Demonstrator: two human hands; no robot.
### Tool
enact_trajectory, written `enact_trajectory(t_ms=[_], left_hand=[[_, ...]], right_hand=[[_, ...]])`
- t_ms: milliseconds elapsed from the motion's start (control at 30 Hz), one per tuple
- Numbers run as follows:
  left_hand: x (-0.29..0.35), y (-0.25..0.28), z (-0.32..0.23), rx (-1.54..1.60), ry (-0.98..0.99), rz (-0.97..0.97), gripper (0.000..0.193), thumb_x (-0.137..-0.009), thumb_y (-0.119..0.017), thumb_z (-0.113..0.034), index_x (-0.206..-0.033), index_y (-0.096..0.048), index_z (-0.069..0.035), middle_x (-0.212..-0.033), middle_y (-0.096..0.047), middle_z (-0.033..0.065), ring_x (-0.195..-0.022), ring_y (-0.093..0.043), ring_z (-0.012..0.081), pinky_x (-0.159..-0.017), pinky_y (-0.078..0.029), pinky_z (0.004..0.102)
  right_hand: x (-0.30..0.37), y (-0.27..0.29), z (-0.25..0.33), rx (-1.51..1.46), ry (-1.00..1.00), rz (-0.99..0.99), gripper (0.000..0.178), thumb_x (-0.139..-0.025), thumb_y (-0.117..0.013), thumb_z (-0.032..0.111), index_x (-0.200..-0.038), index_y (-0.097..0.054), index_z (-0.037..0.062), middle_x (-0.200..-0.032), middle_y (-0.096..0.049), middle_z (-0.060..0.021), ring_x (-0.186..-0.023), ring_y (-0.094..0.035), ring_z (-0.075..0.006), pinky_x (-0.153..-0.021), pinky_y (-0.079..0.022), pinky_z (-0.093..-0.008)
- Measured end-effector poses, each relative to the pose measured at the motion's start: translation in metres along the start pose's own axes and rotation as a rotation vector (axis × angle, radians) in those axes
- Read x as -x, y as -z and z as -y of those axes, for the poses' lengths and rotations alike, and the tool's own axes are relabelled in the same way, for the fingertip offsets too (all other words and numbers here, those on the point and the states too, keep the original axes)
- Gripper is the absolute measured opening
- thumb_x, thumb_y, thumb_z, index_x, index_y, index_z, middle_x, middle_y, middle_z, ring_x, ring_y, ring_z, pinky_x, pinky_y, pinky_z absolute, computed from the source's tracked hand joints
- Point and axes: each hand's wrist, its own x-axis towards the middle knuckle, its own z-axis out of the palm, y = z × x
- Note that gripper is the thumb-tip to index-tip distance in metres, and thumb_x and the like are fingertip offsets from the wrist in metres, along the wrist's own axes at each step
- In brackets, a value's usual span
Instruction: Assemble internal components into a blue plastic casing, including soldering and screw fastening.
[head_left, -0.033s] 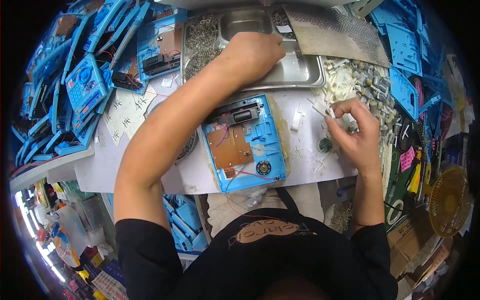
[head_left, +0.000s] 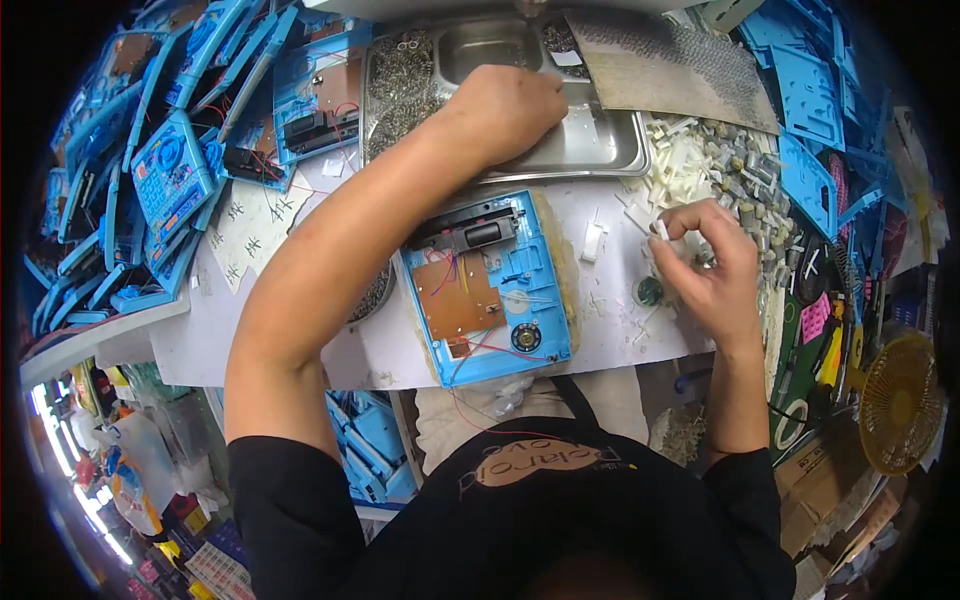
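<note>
My left hand [head_left: 508, 108] is over the metal tray [head_left: 641, 160], its fingers curled and their tips hidden beneath it, so what they hold does not show. At the right, thumb and forefinger of my right hand [head_left: 712, 245] pinch a small white plastic part [head_left: 660, 229] above the table. Between my arms an open blue plastic toy casing [head_left: 545, 250] lies on a yellowish pad. It carries a brown circuit board [head_left: 455, 300], a black battery holder [head_left: 485, 232], a round speaker [head_left: 526, 337] and thin coloured wires. My left forearm passes beside its upper left corner.
Small metal pieces [head_left: 402, 85] fill the tray's left part. White plastic parts and small motors [head_left: 735, 165] heap up at the right, below a speckled board [head_left: 670, 65]. Blue casings [head_left: 172, 165] pile at the left. A loose white part [head_left: 593, 241] lies beside the pad.
My left hand and forearm have shifted very slightly. My right hand keeps its pinch on the white plastic part, and the casing stays in place.
</note>
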Motion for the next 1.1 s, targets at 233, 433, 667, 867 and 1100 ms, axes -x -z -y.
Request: enact_trajectory(t_ms=[233, 433, 667, 867, 1100], left_hand=[[-0.009, 0.002, -0.013, 0.243, 0.143, -0.208, 0.012, -0.093, -0.064, -0.020, -0.099, -0.069, -0.011, -0.101, -0.068, 0.0091, -0.092, -0.070, 0.0358, -0.076, -0.058, 0.0457], [0.019, 0.000, 0.005, 0.268, 0.233, -0.281, 0.013, -0.092, -0.068, -0.020, -0.101, -0.069, -0.010, -0.099, -0.068, 0.0097, -0.091, -0.070, 0.0366, -0.079, -0.058, 0.0455], [0.004, -0.012, -0.007, 0.137, -0.032, -0.236, 0.014, -0.083, -0.072, -0.015, -0.090, -0.067, -0.004, -0.092, -0.065, 0.0127, -0.081, -0.066, 0.0355, -0.071, -0.055, 0.0452], [0.026, 0.058, -0.042, 0.634, 0.121, -0.307, 0.014, -0.091, -0.071, -0.010, -0.099, -0.063, -0.003, -0.094, -0.067, 0.0091, -0.074, -0.064, 0.0215, -0.067, -0.052, 0.0312], [0.118, 0.102, -0.116, 1.547, 0.599, 0.035, 0.014, -0.100, -0.062, -0.005, -0.113, -0.060, -0.001, -0.096, -0.064, 0.0018, -0.076, -0.060, 0.0078, -0.067, -0.049, 0.0226]], right_hand=[[0.006, -0.005, -0.003, -0.158, -0.040, -0.125, 0.019, -0.077, -0.080, 0.004, -0.085, -0.063, 0.0024, -0.083, -0.066, -0.0072, -0.080, -0.064, -0.0220, -0.074, -0.049, -0.0325], [0.001, -0.003, -0.001, -0.158, -0.008, -0.028, 0.019, -0.079, -0.080, 0.004, -0.085, -0.063, 0.0020, -0.081, -0.065, -0.0067, -0.074, -0.062, -0.0192, -0.069, -0.049, -0.0307], [-0.008, -0.018, 0.009, -0.216, 0.037, 0.027, 0.017, -0.080, -0.079, 0.003, -0.089, -0.064, 0.0019, -0.086, -0.066, -0.0075, -0.076, -0.063, -0.0179, -0.067, -0.049, -0.0288], [0.004, -0.001, 0.015, -0.381, -0.217, -0.116, 0.026, -0.080, -0.079, 0.001, -0.104, -0.069, -0.0011, -0.096, -0.070, -0.0075, -0.082, -0.064, -0.0149, -0.071, -0.051, -0.0269], [0.012, 0.006, 0.039, -0.415, 0.128, 0.060, 0.030, -0.075, -0.084, 0.001, -0.103, -0.075, -0.0010, -0.088, -0.072, -0.0101, -0.078, -0.068, -0.0167, -0.066, -0.051, -0.0265]])
